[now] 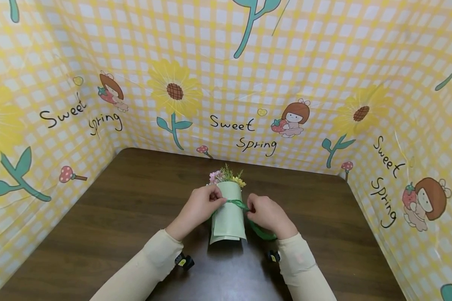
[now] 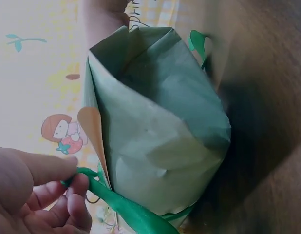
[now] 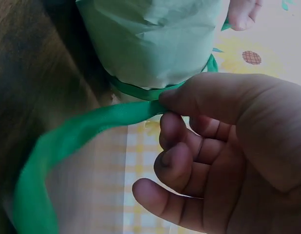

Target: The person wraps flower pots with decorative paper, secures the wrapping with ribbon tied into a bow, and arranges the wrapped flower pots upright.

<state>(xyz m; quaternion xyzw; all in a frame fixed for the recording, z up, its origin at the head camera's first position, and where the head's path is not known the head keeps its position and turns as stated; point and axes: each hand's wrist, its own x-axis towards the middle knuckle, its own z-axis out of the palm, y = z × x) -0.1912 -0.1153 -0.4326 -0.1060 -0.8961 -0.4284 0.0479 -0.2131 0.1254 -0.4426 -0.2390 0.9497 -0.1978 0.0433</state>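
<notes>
Left of me, the left hand [image 1: 200,205] pinches green ribbon [image 1: 235,202]; the paper-wrapped bouquet [image 1: 228,221], ribbon-circled, sits between the hands at mid-table [image 1: 109,200]; the right hand [image 1: 267,213] pinches another stretch. Tying seems under way; a gentle, even pull seems called for.

You've got the bouquet [image 1: 228,219] btwn your L hand [image 1: 203,203] & R hand [image 1: 266,212], flower end away from you — pink flwrs [image 1: 215,177], yellow flwrs [image 1: 239,182], greenery [image 1: 227,172]. Pale-green paper wrap [image 2: 145,146]: creased, open at near end. Green ribbon [image 1: 237,203] crosses wrap's far half, pinched by both hands — loose tail [image 1: 263,233] curves nr R hand.
</notes>
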